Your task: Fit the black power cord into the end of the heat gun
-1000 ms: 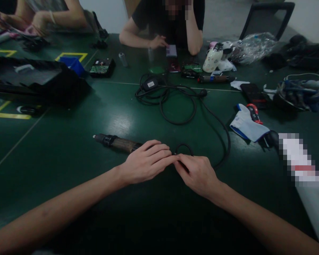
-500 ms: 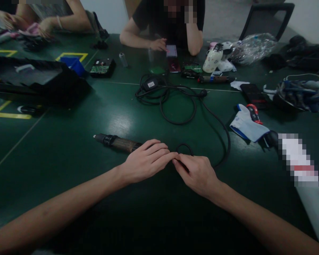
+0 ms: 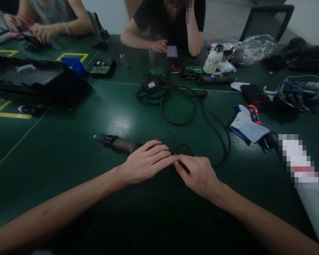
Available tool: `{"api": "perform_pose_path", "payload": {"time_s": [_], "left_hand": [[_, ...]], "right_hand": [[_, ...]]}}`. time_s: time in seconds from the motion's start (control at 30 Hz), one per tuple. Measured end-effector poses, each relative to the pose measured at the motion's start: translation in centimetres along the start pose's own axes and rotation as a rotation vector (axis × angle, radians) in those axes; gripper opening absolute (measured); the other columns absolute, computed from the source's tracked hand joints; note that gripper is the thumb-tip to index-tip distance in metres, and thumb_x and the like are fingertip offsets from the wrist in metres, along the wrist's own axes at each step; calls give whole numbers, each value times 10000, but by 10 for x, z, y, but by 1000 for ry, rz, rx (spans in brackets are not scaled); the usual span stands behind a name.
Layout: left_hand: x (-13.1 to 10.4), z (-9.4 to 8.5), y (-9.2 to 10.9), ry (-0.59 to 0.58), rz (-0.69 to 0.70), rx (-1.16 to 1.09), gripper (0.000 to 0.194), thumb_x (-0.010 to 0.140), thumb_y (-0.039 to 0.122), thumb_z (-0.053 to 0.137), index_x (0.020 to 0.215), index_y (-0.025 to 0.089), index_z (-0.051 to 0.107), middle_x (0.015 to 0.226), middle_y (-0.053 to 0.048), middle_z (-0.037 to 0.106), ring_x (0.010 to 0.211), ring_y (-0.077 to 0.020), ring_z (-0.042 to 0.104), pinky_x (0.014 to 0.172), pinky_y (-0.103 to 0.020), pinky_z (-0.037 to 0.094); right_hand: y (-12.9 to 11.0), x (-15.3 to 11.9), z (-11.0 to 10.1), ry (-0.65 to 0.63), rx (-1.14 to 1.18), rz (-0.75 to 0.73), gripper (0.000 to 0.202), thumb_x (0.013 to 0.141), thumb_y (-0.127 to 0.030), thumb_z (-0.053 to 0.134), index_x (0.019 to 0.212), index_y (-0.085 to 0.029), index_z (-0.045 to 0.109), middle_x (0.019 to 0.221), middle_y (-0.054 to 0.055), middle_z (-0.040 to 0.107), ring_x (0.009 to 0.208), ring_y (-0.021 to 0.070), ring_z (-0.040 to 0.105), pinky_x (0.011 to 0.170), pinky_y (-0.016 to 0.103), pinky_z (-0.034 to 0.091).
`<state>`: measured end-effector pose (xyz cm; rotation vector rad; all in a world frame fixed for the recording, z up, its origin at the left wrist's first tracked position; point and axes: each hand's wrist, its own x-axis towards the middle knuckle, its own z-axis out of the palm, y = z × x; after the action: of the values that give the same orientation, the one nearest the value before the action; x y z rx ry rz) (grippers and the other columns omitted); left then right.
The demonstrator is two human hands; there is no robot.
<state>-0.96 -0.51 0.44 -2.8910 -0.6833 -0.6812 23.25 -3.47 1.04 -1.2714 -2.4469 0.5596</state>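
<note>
The left hand (image 3: 146, 163) lies flat over the back end of a long dark tool (image 3: 118, 142), with its fingers stretched out to the right. The right hand (image 3: 196, 173) comes in from the other side. Its fingertips meet the left fingertips in the middle, and together they pinch a thin black cord (image 3: 184, 147). The cord makes a small loop just behind the fingers. How hard they squeeze is too small to tell.

The tool rests on the green tabletop (image 3: 69, 159), with its tip pointing left. It looks hard and stiff, and probably a bit heavy, so the thick middle is the best place to hold it. The cord looks soft and bendy. It will likely curl and slip, so it is best held close to where it joins the tool.

From the loop, the cord runs out to the right and curves up to a tangle of black cable (image 3: 164, 94) farther back. A white and blue glove (image 3: 248, 125) lies to the right. A black bag (image 3: 39, 79) sits at the left. Across the tabletop, another person's hand (image 3: 159, 45) rests by a small purple phone (image 3: 172, 51). A white bottle (image 3: 213, 60) stands near it.
</note>
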Motion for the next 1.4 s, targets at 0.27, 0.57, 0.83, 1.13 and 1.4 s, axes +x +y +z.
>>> {"api": "perform_pose_path", "payload": {"time_s": [0.27,0.57,0.83,1.13,1.4], "left_hand": [[3,-2,0,8,-23,3,430,1004,230,608,1420,154,530,1233,-52,698,1191,-195,605,1128,-417,427],[1,-1,1,4,-40,-7,439,996,243,617,1419,165,531,1244,-50,697,1194,-195,612,1135,-419,424],[3,0,2,8,-51,-12,409,1002,220,602,1404,175,540,1240,-46,702,1190,-192,614,1139,-421,414],[5,-3,2,1,-34,-28,431,999,193,597,1424,183,525,1209,-40,708,1184,-186,618,1152,-422,404],[3,2,0,23,-34,6,455,999,208,614,1439,181,506,1205,-38,710,1160,-173,635,1138,-420,427]], "right_hand": [[0,0,0,3,-1,1,243,1083,-310,450,1048,-183,655,896,18,727,725,145,665,683,285,426],[0,0,0,7,-9,1,241,1085,-309,440,1060,-189,647,909,21,733,740,150,675,691,286,429],[0,0,-1,9,-12,1,240,1084,-317,445,1034,-192,644,893,21,732,721,150,666,680,287,418],[0,-1,-2,3,-3,10,241,1084,-308,445,1100,-188,653,930,26,743,754,158,684,695,295,441],[-2,-1,-5,2,2,5,245,1084,-303,448,1068,-183,661,908,33,740,738,152,680,691,288,460]]}}
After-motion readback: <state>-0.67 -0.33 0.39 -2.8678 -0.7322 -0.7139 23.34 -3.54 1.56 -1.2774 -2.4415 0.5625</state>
